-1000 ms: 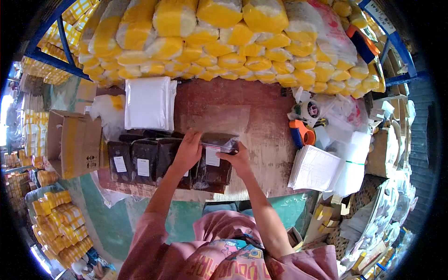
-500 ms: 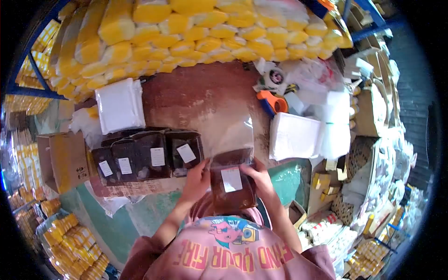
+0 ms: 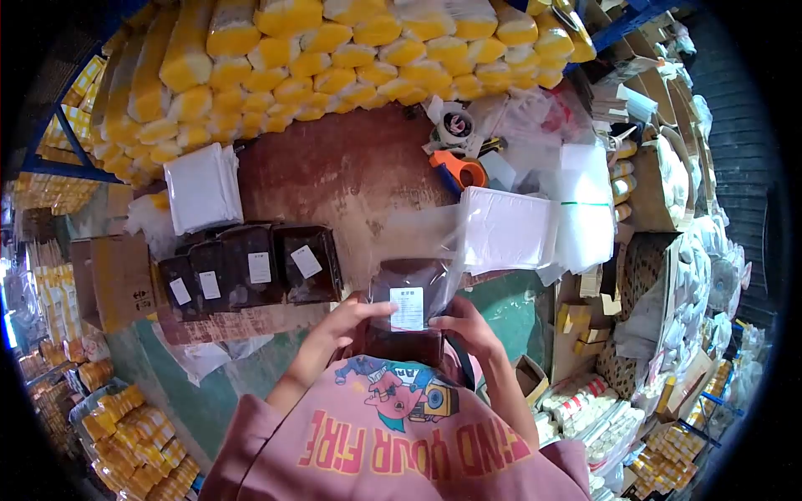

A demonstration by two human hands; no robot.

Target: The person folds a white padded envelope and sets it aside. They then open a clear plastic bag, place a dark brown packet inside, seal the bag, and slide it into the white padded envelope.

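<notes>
Right now my left hand and my right hand are both closed on a clear plastic bag with a dark brown filling and a white label. I hold it just off my chest, one hand on each side edge. Its long axis runs straight away from me. The filling sits in the near half and the empty clear top reaches toward the reddish-brown worktop. The mouth may be unsealed, but glare hides it. Beyond my left hand lies a row of dark brown labelled packets, and beyond my right a white stack of flat bags.
</notes>
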